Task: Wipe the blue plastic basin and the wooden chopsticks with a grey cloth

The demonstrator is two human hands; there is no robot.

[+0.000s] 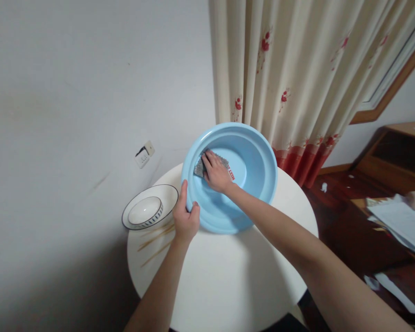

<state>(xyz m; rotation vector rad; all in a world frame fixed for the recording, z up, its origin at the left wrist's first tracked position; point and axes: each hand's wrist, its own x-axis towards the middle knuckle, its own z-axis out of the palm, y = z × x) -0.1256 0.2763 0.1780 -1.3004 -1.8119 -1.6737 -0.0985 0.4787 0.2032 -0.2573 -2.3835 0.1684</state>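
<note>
A light blue plastic basin (pixel 254 166) is tilted on a round white table, its open side facing me. My left hand (pixel 186 216) grips the basin's rim at the lower left, with the thumb showing and some fingers hidden behind the wall. Inside the basin, my right hand (pixel 215 171) presses a grey cloth (pixel 199 167) with a scalloped edge against the left part of the inner surface. Red lettering (pixel 231 173) shows beside this hand, partly covered by it.
Left on the white table (pixel 221 281), a white bowl (pixel 145 210) sits in a dark-rimmed plate (pixel 171 196), with several chopsticks (pixel 155 251) close by. Behind stand a wall with a socket (pixel 142 159) and a floral curtain (pixel 290 83). Papers (pixel 401 221) lie at the right.
</note>
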